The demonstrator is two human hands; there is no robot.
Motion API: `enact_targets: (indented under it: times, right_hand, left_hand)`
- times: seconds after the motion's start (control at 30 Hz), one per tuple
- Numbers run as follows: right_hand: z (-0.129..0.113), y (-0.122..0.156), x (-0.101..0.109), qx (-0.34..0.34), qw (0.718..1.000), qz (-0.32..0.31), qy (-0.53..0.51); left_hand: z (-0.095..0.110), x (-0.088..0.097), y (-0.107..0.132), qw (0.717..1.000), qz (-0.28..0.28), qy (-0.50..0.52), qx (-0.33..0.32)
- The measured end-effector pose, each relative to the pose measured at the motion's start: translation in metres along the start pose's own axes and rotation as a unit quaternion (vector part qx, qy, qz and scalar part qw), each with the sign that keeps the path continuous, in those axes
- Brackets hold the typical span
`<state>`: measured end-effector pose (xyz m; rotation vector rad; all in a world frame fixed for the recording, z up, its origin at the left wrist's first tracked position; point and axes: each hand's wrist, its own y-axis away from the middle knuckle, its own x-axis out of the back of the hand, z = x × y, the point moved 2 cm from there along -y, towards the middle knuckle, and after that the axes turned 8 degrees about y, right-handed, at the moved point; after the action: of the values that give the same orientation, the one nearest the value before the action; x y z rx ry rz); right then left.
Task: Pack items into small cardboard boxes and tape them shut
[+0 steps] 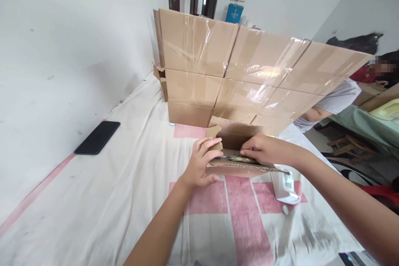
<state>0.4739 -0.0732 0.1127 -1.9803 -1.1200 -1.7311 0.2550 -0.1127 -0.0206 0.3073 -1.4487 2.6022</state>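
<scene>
A small open cardboard box [238,170] lies on the cloth-covered bed or table in front of me. My left hand [201,166] grips its left end, fingers bent over a folded flap [214,133] and thumb low beside the front wall. My right hand [262,149] reaches into the opening from the right, its fingers pinched together near the inside of the front wall. Close by their tips runs a thin, pale, shiny thing [232,158], mostly hidden by the box wall. Whether the fingers hold it is hard to see.
Stacked, taped cardboard boxes [218,58] form a wall behind the small box. To its right lies a white plastic object [285,189]. A black phone [97,137] rests near the left wall. Beyond the stack at right, another person's arm [318,113] shows.
</scene>
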Motion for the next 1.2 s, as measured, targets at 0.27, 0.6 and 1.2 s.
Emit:
enact_targets:
  times: [0.27,0.6,1.2]
  right_hand:
    - [0.020,0.044,0.011,-0.087,0.949,0.304,-0.001]
    - [0.063,0.042,-0.033,-0.125,0.898,0.378,-0.189]
    - [0.075,0.034,-0.095,-0.006,0.868,0.461,-0.187]
  left_hand:
    - [-0.001,0.004,-0.002,0.998,-0.004,0.042,0.049]
    - [-0.007,0.000,0.007,0.973,0.123,0.002,0.194]
    - [0.015,-0.008,-0.011,0.964,0.057,-0.216,0.146]
